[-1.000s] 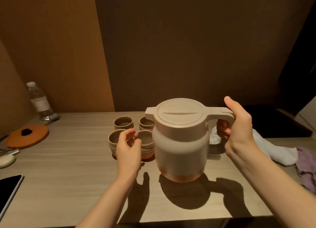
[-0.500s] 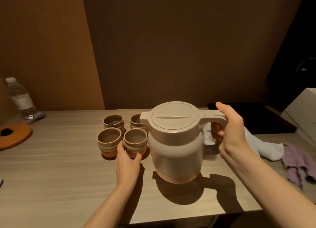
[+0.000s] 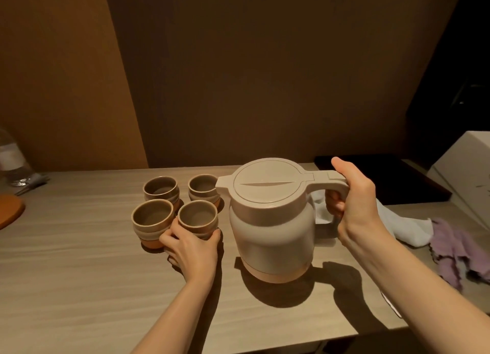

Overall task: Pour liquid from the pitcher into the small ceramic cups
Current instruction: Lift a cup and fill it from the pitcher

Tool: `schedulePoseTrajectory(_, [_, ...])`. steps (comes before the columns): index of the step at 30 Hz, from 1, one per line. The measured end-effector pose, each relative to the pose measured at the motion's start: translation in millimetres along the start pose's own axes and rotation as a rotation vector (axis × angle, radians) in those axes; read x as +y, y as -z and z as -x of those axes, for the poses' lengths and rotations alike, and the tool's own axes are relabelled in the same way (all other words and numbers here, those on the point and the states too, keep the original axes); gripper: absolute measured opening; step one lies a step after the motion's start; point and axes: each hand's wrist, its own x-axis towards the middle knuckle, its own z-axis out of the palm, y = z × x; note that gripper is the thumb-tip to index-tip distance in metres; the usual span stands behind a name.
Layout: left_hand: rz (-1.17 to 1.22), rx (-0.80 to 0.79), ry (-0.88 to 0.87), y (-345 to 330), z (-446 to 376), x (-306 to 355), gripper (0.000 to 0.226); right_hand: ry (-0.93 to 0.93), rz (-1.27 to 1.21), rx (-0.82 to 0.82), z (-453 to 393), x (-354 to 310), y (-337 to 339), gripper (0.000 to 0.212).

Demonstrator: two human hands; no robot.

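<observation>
- The right hand [image 3: 356, 207] has its fingers curled through the handle of the one beige, round-bodied lidded pitcher [image 3: 273, 229], thumb laid along the top of the handle; the grip is closed on it.
- The left hand [image 3: 193, 250] cups the near side of one small grey-brown ceramic cup with a terracotta base [image 3: 197, 219], thumb on its right flank and fingers tucked on its left, wrapped about half round it.
- That held cup sits just left of the pitcher; its rim is level and its inside looks unfilled, though the dim light leaves this uncertain.
- Four such cups are visible in all, in a two-by-two cluster left of the pitcher: the held one, a near-left cup [image 3: 152, 221] touching the left fingers, a far-left cup [image 3: 161, 190], and a far-right cup [image 3: 202, 187] partly behind the pitcher's spout.
- The pitcher is upright, its lid closed, its base on or very close to the pale wood-grain table [image 3: 79, 274].
- Right of the pitcher lie one white cloth [image 3: 405, 225] and, further right, one crumpled purple cloth [image 3: 456, 253].
- Far left of the pitcher, at the edge of view, stand one clear plastic bottle [image 3: 12, 160] and part of one round orange disc [image 3: 10, 211].
</observation>
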Motion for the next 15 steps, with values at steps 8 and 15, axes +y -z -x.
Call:
schedulePoseTrajectory(8, [0.091, -0.030, -0.097, -4, -3, -9, 0.091, -0.040, -0.030, 0.034, -9, 10, 7, 0.048])
schedulePoseTrajectory(15, [0.189, -0.080, -0.078, -16, 6, -2, 0.094, -0.057, 0.005, 0.039, -11, 17, 14, 0.049])
